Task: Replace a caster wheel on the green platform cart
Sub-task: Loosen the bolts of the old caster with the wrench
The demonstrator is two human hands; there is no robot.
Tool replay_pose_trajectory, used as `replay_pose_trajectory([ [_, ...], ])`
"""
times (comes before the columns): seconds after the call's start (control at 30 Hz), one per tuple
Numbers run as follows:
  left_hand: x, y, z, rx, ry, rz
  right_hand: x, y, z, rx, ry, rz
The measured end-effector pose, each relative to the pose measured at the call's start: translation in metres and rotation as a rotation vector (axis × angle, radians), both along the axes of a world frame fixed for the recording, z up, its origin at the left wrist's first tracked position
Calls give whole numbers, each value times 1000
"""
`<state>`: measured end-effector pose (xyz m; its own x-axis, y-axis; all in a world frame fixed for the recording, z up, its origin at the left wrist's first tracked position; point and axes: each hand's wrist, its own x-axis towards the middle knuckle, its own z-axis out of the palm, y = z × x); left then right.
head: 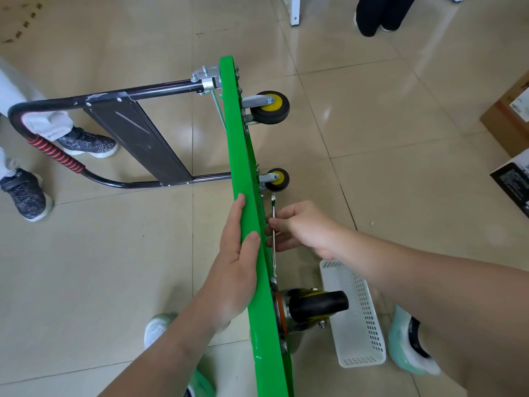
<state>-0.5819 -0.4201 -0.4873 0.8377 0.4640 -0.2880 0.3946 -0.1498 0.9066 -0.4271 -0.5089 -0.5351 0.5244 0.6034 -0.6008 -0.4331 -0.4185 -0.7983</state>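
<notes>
One green platform cart (240, 156) is standing on its edge on the tiled floor (400, 138), running from upper centre to bottom centre of the frame. Its black handle (114, 183) is lying out to the left.

Three caster wheels are showing on the underside, facing right: two with yellow hubs (270, 107) (277, 179) in the upper half and one black caster (317, 306) near the bottom.

The left hand (234, 253) is lying flat against the deck with fingers straight and thumb on the top edge. The right hand (303, 227) is pinching one wrench (273, 207) beside the underside, between the lower yellow wheel and the black caster.

One white perforated basket (360, 325) is lying on the floor just right of the black caster. Two boxes (509, 116) (512, 181) are sitting at the right edge. Two patterned shoes (88, 143) (24, 196) of a bystander are standing beside the handle.
</notes>
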Motion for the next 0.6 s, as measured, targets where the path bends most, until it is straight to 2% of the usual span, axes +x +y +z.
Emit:
replay_pose_trajectory([
  [0.33, 0, -2, 4, -13, 2, 6, -5, 9, -9, -50, 12, 6],
  [0.6, 0, 1, -2, -12, -3, 6, -27, -18, 26, 150, -236, 48],
])
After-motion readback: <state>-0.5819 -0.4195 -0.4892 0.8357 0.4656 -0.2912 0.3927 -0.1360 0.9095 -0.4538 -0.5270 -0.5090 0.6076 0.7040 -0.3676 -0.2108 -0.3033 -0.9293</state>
